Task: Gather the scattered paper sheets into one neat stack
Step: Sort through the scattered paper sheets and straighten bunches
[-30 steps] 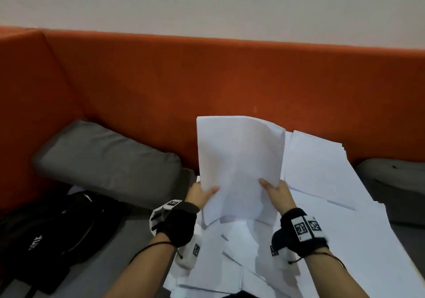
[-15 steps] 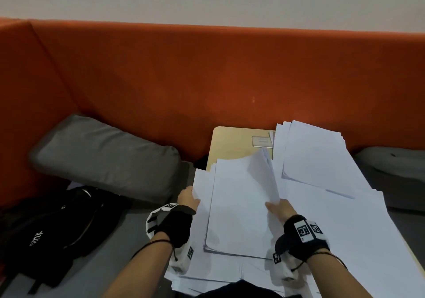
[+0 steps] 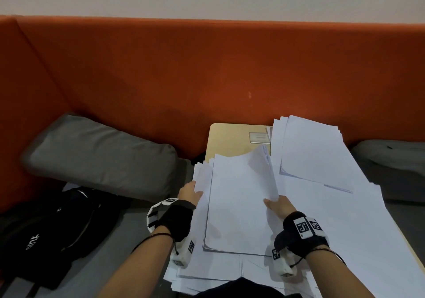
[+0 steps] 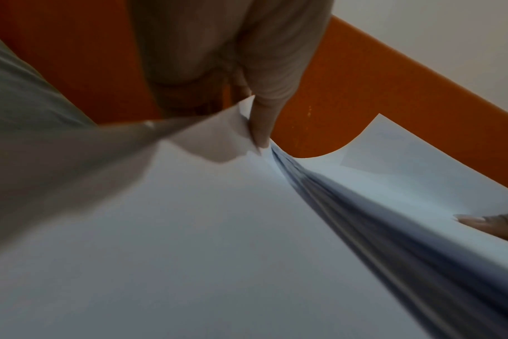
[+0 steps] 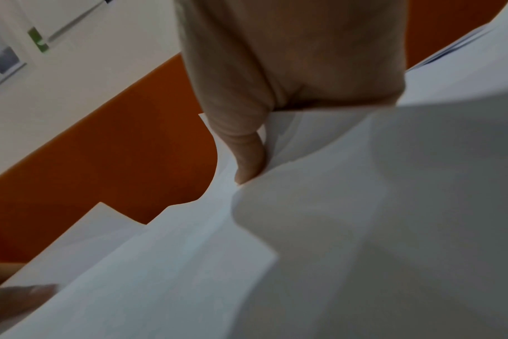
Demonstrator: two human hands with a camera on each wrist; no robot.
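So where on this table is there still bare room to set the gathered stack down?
Only the far left corner of the table shows bare wood, bordered by the orange backrest, a small card and the far paper pile. Everywhere else loose sheets cover it, including under the stack both hands grip.
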